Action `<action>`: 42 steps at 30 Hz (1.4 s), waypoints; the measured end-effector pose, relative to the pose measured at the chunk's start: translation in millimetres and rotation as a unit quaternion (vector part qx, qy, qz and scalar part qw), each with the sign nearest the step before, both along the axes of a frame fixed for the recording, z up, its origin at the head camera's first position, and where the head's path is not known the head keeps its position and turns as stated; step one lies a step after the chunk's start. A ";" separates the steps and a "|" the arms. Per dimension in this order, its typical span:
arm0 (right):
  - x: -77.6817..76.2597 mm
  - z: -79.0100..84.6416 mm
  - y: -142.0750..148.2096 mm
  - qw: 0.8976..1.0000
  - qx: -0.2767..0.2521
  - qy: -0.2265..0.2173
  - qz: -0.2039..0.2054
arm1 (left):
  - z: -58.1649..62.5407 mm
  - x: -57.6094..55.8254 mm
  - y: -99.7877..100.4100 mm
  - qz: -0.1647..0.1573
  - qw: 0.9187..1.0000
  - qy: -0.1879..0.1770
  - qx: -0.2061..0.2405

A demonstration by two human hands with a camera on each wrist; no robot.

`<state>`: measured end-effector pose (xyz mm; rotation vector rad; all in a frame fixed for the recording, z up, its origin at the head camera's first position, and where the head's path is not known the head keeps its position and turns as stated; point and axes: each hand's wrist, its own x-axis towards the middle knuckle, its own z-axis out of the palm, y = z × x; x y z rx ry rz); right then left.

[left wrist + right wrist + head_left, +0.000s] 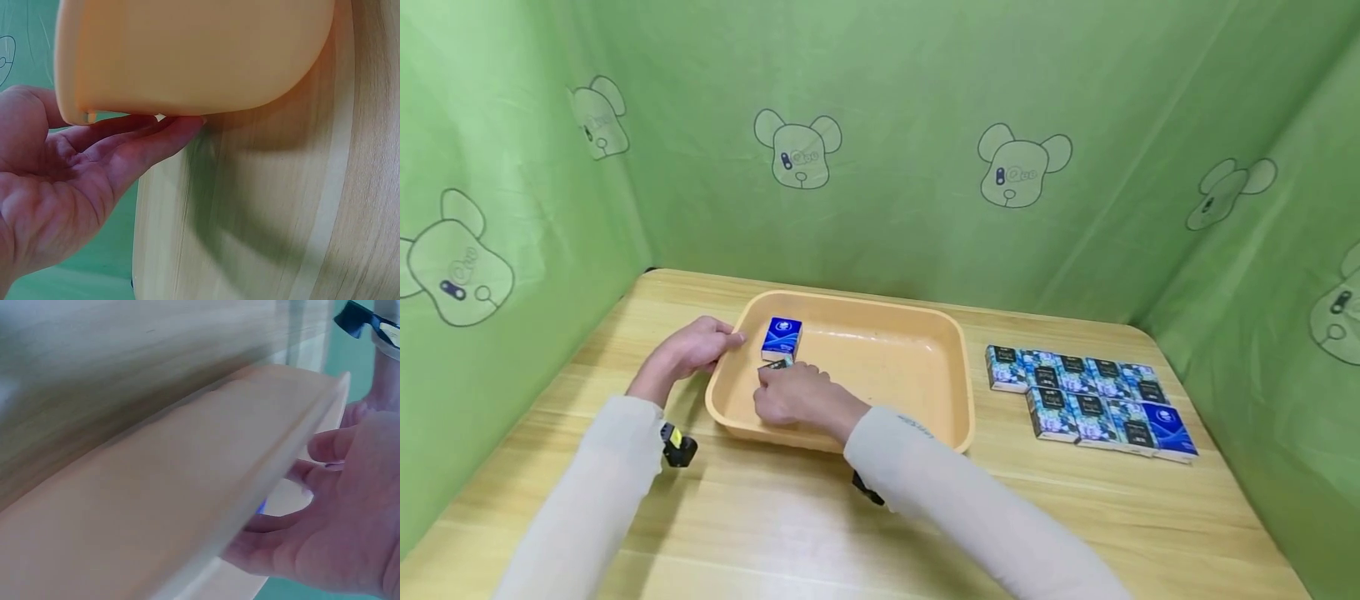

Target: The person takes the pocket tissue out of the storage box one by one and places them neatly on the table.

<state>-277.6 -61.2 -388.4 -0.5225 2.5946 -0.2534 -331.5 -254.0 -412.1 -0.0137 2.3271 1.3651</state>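
A peach-coloured plastic tray [895, 371] stands on the table. At its left end my left hand [698, 345] holds the rim, thumb over the edge and fingers [150, 147] against the outer wall in the left wrist view. Inside the tray, near the left side, lies a blue tissue pack [782, 335]. Just in front of it my right hand [801, 394] grips a floral tissue pack [777, 364], of which only the dark-labelled top edge shows. In the right wrist view, the tray's wall [144, 481] hides the fingertips and that pack.
Two rows of floral tissue packs [1052, 412] lie on the table [760, 517] right of the tray, with one blue tissue pack [1168, 429] at the near row's right end. Green curtains [910, 217] with bear heads enclose the table's back and sides.
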 end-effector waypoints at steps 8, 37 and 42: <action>1.2 14.0 6.0 0.999 0.043 -0.015 0.013 | -0.8 -0.3 -2.2 -0.002 1.000 0.002 -0.003; -2.7 -14.2 15.5 0.996 -0.012 0.089 -0.013 | 2.4 -1.5 -0.6 -0.007 1.000 0.000 -0.001; -1.0 -15.2 17.5 0.996 -0.007 0.091 -0.001 | 0.6 -1.2 -0.6 -0.004 1.000 -0.004 -0.003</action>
